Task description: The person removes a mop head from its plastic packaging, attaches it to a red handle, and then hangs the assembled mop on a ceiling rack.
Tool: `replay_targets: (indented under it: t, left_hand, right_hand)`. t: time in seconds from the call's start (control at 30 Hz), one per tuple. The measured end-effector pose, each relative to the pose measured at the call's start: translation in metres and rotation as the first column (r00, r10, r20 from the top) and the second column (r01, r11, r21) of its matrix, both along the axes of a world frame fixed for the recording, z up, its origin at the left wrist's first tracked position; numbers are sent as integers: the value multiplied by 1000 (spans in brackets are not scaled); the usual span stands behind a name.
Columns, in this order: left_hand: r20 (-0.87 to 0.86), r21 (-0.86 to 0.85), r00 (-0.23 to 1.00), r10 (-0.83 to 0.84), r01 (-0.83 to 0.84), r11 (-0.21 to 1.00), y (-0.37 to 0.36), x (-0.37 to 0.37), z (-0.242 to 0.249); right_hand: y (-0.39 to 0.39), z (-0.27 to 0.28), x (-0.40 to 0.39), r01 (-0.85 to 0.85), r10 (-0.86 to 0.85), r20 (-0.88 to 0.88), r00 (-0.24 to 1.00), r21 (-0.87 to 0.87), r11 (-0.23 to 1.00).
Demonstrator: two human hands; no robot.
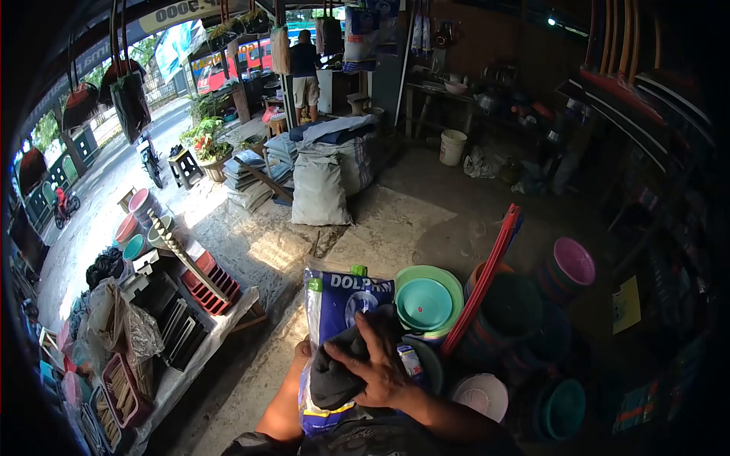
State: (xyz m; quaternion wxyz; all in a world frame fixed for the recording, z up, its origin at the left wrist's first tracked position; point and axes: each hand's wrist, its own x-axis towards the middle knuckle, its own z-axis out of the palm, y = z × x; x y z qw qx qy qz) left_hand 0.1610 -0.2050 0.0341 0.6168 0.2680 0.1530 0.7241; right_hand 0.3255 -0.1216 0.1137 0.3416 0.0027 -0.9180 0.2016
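A blue and white plastic bag (327,304) with "DOLPHIN" lettering and a green mark stands upright in front of my body. My left hand (303,351) grips its left edge; most of those fingers are hidden behind the bag. Across the bag's front, my right hand (374,368) presses a crumpled dark grey cloth (334,380) against the plastic, index finger pointing up and thumb spread to the left. The cloth covers the lower middle of the print.
Stacked basins (423,304) and red poles (483,277) stand close on the right. At left, a low table (182,372) carries racks and baskets. White sacks (319,186) sit ahead; a person (306,72) stands beyond them. Dustpans (131,99) hang upper left.
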Motion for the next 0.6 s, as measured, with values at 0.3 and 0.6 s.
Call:
replay_targets:
  t: [0.3, 0.6]
  left_hand:
    - [-799, -169, 594, 93, -370, 913, -12, -24, -68]
    - [-642, -172, 755, 135, -314, 934, -23, 14, 34]
  right_hand:
    - [3, 9, -18, 95, -122, -182, 976, -147, 985]
    - [33, -29, -36, 129, -178, -161, 971, -271, 954]
